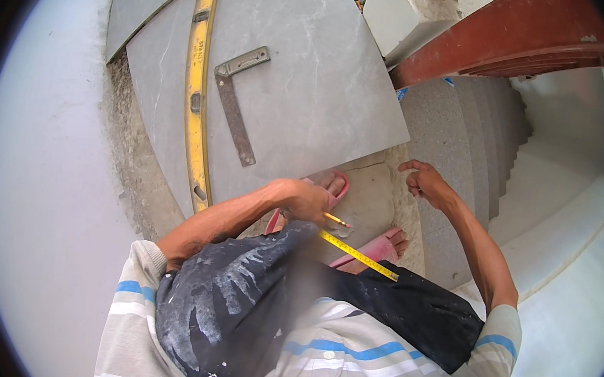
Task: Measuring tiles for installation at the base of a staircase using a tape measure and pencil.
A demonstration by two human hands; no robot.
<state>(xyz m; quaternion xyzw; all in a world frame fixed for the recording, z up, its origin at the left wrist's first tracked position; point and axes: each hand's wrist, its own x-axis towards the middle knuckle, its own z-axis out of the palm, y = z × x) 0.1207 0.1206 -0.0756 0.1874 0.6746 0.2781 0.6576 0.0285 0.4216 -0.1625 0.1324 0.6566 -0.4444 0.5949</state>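
Observation:
My left hand (306, 200) is closed beside my left knee, and a yellow pencil (335, 219) sticks out from it. Just below that hand, the yellow blade of a tape measure (358, 255) stretches out over my lap to the right. Its case is hidden, so I cannot tell whether the same hand grips it. My right hand (426, 183) is raised over the stair edge, holding nothing, with its index finger stretched out and the others partly bent. Ahead of me a large grey marbled tile (318, 89) carries a yellow spirit level (196, 100) and a metal try square (236, 107).
Grey steps (458, 130) curve downward at the right. A red-brown stair stringer or rail (509, 38) crosses the upper right, next to a white block (403, 18). A white wall (45, 166) runs along the left. Bare rough concrete (374, 184) shows around my pink slippers (379, 249).

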